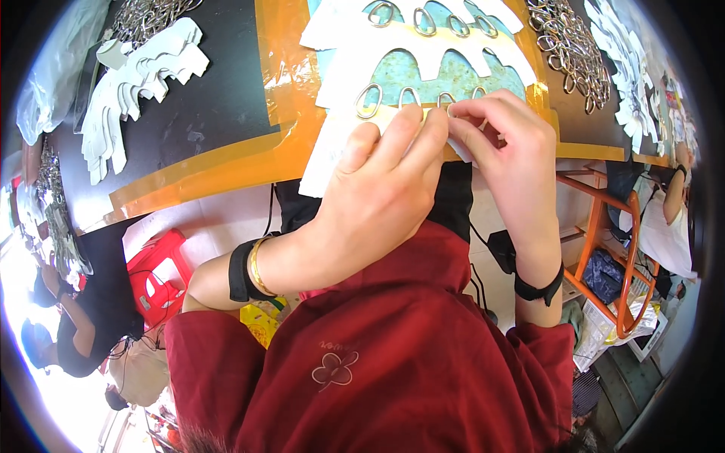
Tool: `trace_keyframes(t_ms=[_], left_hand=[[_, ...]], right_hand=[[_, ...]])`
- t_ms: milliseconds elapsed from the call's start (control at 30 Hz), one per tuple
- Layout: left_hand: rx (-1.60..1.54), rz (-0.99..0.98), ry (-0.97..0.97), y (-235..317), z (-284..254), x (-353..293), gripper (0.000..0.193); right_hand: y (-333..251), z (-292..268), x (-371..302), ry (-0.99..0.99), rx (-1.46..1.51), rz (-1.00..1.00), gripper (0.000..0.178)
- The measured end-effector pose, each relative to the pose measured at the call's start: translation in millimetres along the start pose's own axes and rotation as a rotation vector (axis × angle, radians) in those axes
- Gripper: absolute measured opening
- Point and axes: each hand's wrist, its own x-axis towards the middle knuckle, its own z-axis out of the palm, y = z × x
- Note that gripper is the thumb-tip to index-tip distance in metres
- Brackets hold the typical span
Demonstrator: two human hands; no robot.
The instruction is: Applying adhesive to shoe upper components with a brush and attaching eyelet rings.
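Note:
Both my hands work close together at the table's near edge, on a white scalloped strip (pixel 326 155) with a row of oval metal rings (pixel 369 101) along it. My left hand (pixel 389 170) presses bent, closed fingers onto the strip, just below the rings. Thumb and forefinger of my right hand (pixel 510 140) pinch the strip at its right part, beside a ring. A pale tab (pixel 459 149) shows under those fingers; the exact pinch point is partly hidden. Farther back lie more white scalloped strips (pixel 377 57), some with rings set along them.
Orange tape (pixel 226 167) edges the dark table (pixel 234 75). White cut pieces (pixel 140 87) and a heap of metal rings (pixel 151 19) lie left; another ring heap (pixel 570 53) lies right. An orange metal stool (pixel 630 264) and a red plastic stool (pixel 162 268) stand below. People sit at both sides.

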Motion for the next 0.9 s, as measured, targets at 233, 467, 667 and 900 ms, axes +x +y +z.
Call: trace_keyframes(t_ms=[233,467,667,900], left_hand=[[0.028,0.019,-0.005,-1.7,-2.7,0.7,0.045],[0.005,0.041,0.013,-3.5,-4.3,4.9,0.042],[-0.085,0.037,-0.006,-8.1,-5.7,10.0,0.04],[-0.134,0.034,-0.011,-7.8,-8.1,11.5,0.04]], right_hand=[[1.1,5.4,1.3,-0.04,-0.081,-0.005,0.009],[15.6,15.5,-17.3,0.166,-0.112,-0.109,0.015],[23.4,14.2,-18.1,0.197,-0.083,-0.181,0.015],[10.3,-2.7,-12.0,0.176,-0.024,-0.017,0.011]])
